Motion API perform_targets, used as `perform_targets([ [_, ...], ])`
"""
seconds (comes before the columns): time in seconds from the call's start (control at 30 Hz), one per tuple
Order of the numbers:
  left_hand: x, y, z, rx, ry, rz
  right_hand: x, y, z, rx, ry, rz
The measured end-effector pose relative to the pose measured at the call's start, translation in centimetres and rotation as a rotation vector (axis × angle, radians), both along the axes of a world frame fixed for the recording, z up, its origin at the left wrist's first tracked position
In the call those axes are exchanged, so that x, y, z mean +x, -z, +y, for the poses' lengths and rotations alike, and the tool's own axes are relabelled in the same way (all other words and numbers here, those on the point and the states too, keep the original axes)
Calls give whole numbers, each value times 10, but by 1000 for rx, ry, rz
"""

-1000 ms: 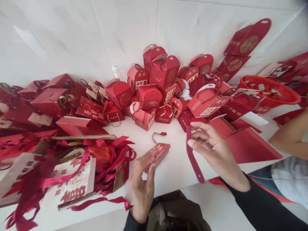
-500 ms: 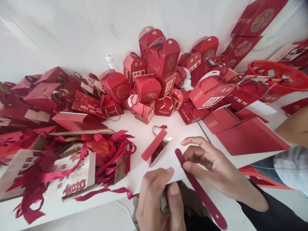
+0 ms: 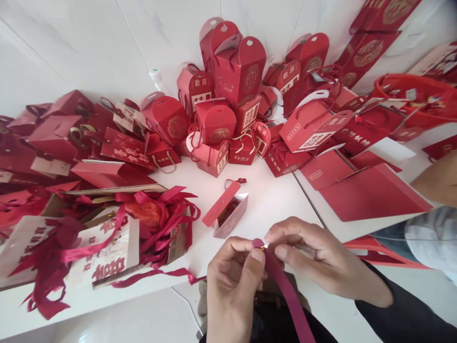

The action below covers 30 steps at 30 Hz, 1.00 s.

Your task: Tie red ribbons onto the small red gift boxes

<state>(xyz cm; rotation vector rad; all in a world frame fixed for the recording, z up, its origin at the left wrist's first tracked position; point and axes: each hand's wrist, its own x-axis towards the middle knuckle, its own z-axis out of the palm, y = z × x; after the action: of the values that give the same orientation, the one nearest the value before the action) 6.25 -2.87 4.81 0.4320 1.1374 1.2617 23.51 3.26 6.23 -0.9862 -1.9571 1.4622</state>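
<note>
A long dark-magenta strap with a rounded end hangs from between my hands toward my lap. My left hand pinches its upper end between thumb and forefinger. A small gold-coloured fastener shows at that end, close to the left thumb tip. My right hand is closed at the strap's other edge, its thumb and forefinger beside the fastener; the remaining fingertips are partly hidden behind the strap. Just beyond my hands, a small red box stands on the white table, its lid flap tilted up.
Many red gift boxes are piled along the wall. At left, a cardboard carton overflows with magenta ribbons. Flat red cards lie at right, near another person's arm. A red basket stands behind them.
My left hand has risen and opened out from its curled pose to pinch the strap's upper end. The right hand has shifted slightly down, and the gold-coloured fastener now shows clearly between both.
</note>
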Motion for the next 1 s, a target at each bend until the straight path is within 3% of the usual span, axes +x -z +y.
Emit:
perform_targets([
  [0.17, 2, 0, 4, -111, -30, -78, -5, 11, 2, 340, -18, 72],
  [0.3, 7, 1, 6, -148, -5, -178, -9, 18, 4, 455, 39, 107],
  [0.5, 9, 11, 5, -193, -4, -223, -6, 26, 2, 670, -2, 49],
  [0.77, 12, 11, 5, -152, 40, -124, -4, 26, -2, 658, 134, 65],
  [0.9, 13, 8, 0, -106, 50, -26, -2, 27, -6, 514, 172, 129],
  [1.0, 17, 5, -6, -51, -14, 194, 0, 30, -11, 326, 232, 144],
])
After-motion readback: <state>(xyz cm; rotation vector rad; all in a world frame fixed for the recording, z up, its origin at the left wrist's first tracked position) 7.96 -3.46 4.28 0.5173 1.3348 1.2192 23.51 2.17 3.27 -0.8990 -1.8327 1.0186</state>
